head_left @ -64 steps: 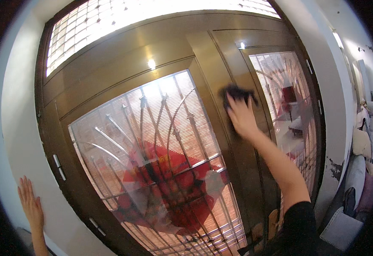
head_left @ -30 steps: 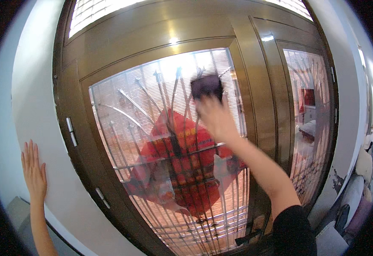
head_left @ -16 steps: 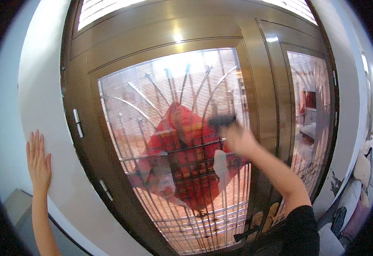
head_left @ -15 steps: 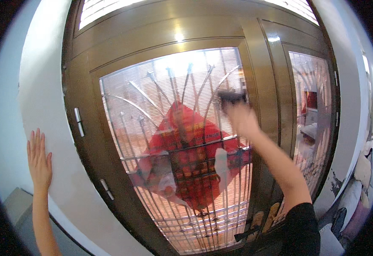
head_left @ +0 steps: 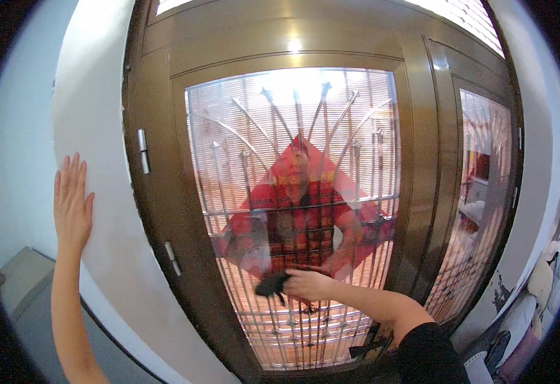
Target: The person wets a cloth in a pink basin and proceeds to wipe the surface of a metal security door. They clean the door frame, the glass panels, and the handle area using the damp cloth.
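My right hand (head_left: 309, 285) is closed on a black cloth (head_left: 270, 285), holding it against the lower part of the glass pane (head_left: 373, 173). A red diamond-shaped sheet (head_left: 296, 163) shows through the glass, above the cloth, and metal grille bars stand in front of it. Reflections in the pane blur some details. My left hand (head_left: 73, 205) lies open and flat on the white wall (head_left: 97, 96) left of the door, fingers pointing up, holding nothing.
A brown door frame (head_left: 161, 102) surrounds the glass, with metal hinges (head_left: 143, 152) on its left. A narrower glazed panel (head_left: 485, 150) stands to the right. The dark door handle (head_left: 366, 350) is near my right arm. A grey surface (head_left: 30, 285) lies low left; piled fabrics (head_left: 536, 313) sit low right.
My right hand has swept the black cloth from the pane's upper right down and left to its lower part. My left hand stays flat on the wall. The view has shifted slightly.
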`<state>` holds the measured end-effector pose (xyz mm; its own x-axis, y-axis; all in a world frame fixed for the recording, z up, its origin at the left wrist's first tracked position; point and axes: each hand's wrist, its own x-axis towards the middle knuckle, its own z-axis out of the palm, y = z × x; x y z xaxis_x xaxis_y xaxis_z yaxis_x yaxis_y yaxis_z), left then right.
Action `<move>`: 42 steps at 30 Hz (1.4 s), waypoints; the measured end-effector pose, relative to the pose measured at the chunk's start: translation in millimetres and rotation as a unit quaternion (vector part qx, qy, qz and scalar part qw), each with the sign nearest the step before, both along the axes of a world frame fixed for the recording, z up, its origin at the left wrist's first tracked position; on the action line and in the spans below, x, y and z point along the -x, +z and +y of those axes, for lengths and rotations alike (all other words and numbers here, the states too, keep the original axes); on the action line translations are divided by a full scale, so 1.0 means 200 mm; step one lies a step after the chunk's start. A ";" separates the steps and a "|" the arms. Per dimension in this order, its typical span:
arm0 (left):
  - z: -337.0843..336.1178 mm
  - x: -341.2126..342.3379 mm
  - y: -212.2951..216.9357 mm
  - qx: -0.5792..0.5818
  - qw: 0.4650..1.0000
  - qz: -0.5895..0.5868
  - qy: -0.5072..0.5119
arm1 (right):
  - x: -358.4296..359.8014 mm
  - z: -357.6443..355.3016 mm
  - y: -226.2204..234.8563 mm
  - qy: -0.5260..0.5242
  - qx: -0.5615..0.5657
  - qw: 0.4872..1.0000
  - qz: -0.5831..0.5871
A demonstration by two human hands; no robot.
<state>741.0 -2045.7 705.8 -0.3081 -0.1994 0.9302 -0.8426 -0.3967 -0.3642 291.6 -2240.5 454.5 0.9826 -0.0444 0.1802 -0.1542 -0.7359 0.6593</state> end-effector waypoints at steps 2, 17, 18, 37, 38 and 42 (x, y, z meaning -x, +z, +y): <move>-0.06 -0.01 -0.01 0.001 1.000 -0.006 -0.017 | 0.17 -0.04 0.00 0.037 -0.048 0.998 0.005; 0.01 -0.04 -0.02 -0.009 1.000 -0.003 -0.009 | -0.40 0.03 1.14 -0.137 0.156 0.888 -0.410; 0.01 -0.04 -0.02 -0.015 1.000 0.002 -0.006 | -0.48 -0.01 0.91 -0.092 0.116 0.921 -0.360; 0.00 -0.05 -0.01 -0.025 1.000 0.014 0.001 | -0.51 -0.04 1.41 -0.145 0.275 0.773 -0.553; 0.00 -0.05 -0.01 -0.025 1.000 0.016 0.001 | -0.62 -0.05 1.26 -0.121 0.231 0.822 -0.506; 0.01 -0.09 -0.03 -0.024 1.000 0.013 0.001 | -0.92 0.00 0.37 -0.135 0.109 0.974 -0.149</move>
